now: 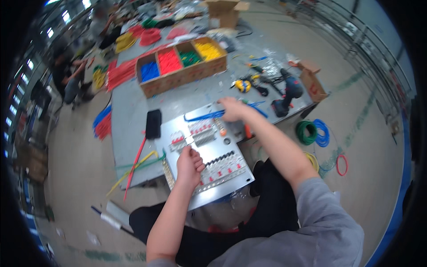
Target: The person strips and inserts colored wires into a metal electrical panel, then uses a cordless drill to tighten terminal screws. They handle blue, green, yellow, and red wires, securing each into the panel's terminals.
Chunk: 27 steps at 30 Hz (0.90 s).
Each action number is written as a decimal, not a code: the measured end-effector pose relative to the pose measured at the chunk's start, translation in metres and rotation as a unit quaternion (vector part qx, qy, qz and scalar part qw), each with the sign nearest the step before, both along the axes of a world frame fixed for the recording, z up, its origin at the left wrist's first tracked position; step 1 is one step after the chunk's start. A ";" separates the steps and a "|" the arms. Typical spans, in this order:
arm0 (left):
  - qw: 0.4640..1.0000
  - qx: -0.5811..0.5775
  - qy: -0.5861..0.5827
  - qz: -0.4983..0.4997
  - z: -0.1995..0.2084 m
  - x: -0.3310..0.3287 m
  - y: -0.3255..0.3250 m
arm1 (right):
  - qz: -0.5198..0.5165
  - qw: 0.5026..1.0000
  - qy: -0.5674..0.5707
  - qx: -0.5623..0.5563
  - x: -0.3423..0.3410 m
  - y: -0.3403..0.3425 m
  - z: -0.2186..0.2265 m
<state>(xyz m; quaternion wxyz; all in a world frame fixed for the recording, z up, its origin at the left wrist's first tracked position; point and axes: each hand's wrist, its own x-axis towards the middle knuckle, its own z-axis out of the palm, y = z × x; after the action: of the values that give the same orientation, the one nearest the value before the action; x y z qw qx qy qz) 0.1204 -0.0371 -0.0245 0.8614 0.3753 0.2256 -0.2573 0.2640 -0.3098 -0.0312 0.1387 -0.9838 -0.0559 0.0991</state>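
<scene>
A metal mounting panel (235, 155) lies tilted at the table's near edge, over my lap. It carries rows of circuit breakers (203, 132) with red switches and a row of black round parts (220, 158). My left hand (190, 167) is closed above the panel's middle, beside the breakers; what its fingers pinch, if anything, is hidden. A small white piece (190, 139) shows just beyond its fingertips. At the panel's far right corner, my right hand (232, 109) closes round blue wires (202, 116), which stick out on both sides of it.
A black phone (153, 124) lies left of the panel, near red and yellow-green wires (135, 167). Behind stands a divided cardboard box (184, 73) of coloured small parts. Rightward are a cordless drill (289, 93), a yellow tape measure (242, 85) and wire coils (307, 132) on the floor.
</scene>
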 end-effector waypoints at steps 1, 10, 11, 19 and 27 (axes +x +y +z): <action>0.988 0.131 -0.056 -0.060 0.006 -0.002 0.002 | 0.008 0.999 0.053 -0.008 0.004 -0.004 -0.004; 0.514 0.647 -0.405 -0.392 0.021 -0.034 -0.006 | 0.039 0.994 0.094 -0.035 0.022 0.016 -0.011; 0.499 0.649 -0.452 -0.354 0.015 -0.037 -0.004 | 0.039 0.994 0.096 -0.037 0.022 0.013 -0.012; 0.747 0.417 -0.355 -0.378 0.028 -0.115 -0.025 | 0.016 0.981 -0.133 0.141 -0.012 0.032 0.078; 0.961 0.044 0.171 -0.214 -0.059 -0.187 -0.037 | -0.085 0.711 0.001 0.698 -0.074 0.028 0.120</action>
<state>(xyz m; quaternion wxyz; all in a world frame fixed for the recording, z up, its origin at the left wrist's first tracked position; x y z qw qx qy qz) -0.0671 -0.0741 -0.0831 0.7175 0.4026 0.2953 -0.4857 0.1904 -0.2818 0.0884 0.7934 -0.6078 -0.0251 0.0203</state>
